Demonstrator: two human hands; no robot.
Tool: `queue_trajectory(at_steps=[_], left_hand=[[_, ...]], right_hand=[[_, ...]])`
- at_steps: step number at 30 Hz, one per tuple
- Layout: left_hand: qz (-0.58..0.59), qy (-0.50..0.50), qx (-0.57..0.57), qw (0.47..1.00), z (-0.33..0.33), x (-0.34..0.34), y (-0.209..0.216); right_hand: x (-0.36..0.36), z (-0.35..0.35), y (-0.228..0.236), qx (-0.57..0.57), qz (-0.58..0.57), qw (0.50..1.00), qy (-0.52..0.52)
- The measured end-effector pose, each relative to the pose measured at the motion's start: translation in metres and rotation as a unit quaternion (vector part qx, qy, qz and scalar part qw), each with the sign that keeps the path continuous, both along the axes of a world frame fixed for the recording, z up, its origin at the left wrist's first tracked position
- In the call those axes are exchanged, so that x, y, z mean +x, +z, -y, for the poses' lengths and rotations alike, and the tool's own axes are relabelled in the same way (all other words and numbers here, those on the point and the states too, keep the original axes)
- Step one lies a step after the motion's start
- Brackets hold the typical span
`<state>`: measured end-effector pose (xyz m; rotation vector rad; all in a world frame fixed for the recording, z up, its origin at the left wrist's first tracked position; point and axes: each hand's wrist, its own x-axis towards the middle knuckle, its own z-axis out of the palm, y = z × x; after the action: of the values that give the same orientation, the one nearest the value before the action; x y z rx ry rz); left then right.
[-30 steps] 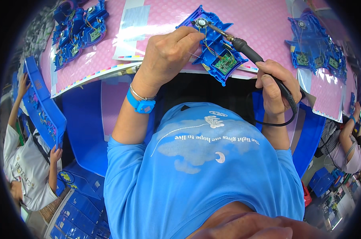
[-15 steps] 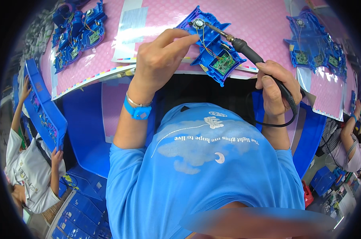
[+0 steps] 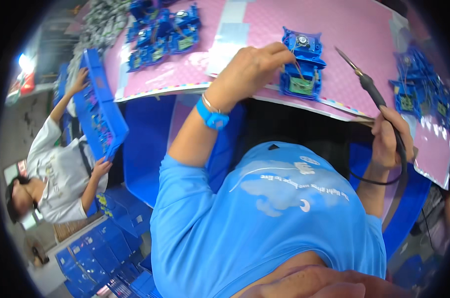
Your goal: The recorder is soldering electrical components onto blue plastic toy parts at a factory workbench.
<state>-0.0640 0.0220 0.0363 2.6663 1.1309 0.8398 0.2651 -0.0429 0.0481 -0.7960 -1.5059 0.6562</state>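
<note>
A blue plastic housing (image 3: 312, 62) lies open on the pink table, a round speaker (image 3: 303, 40) in its far part and a green circuit board (image 3: 301, 86) in its near part, joined by thin wires. At the housing's left edge, my left hand (image 3: 252, 69) has its fingertips pinched together beside the wires; what they hold, if anything, I cannot make out. My right hand (image 3: 391, 136) grips the dark handle of a soldering iron (image 3: 369, 84). Its metal tip points up and left, in the air to the right of the housing and apart from it.
Several similar housings lie at the left (image 3: 160, 37) and right (image 3: 423, 89) of the pink table (image 3: 264, 25). On the left, another person (image 3: 61, 169) holds a long blue bin (image 3: 98, 94) of parts. Blue crates (image 3: 93, 253) stand below. The iron's cord loops by my right wrist.
The soldering iron's tip has come away from the speaker and moved right with my right hand. My left hand stays pinched by the housing. The whole view has shifted and turned.
</note>
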Motion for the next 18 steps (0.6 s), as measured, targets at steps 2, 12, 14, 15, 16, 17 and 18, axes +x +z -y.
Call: queue_trajectory(at_steps=[2,12,14,15,16,17,18], left_hand=[[-0.042,-0.007,0.046,0.998,-0.021,-0.039,0.003],[-0.127,0.205,0.097,0.966,-0.041,-0.136,0.06],[-0.148,0.107,0.192,0.964,-0.02,-0.098,0.074],[-0.181,0.058,0.251,0.949,-0.009,-0.077,0.082],[-0.219,0.001,0.283,0.934,-0.001,-0.055,0.096],[-0.256,-0.053,0.315,0.913,0.003,-0.032,0.11],[-0.267,-0.085,0.344,0.896,0.006,-0.011,0.125]], right_hand=[[-0.002,0.001,0.002,0.016,-0.01,1.0,0.013],[0.0,0.009,0.014,0.077,0.117,0.987,-0.084],[0.009,-0.002,0.013,0.203,0.204,0.949,-0.128],[0.013,-0.005,0.015,0.207,0.198,0.948,-0.138],[0.022,-0.011,0.014,0.222,0.209,0.939,-0.158],[0.033,-0.017,0.011,0.236,0.22,0.93,-0.174],[0.043,-0.021,0.014,0.197,0.194,0.941,-0.193]])
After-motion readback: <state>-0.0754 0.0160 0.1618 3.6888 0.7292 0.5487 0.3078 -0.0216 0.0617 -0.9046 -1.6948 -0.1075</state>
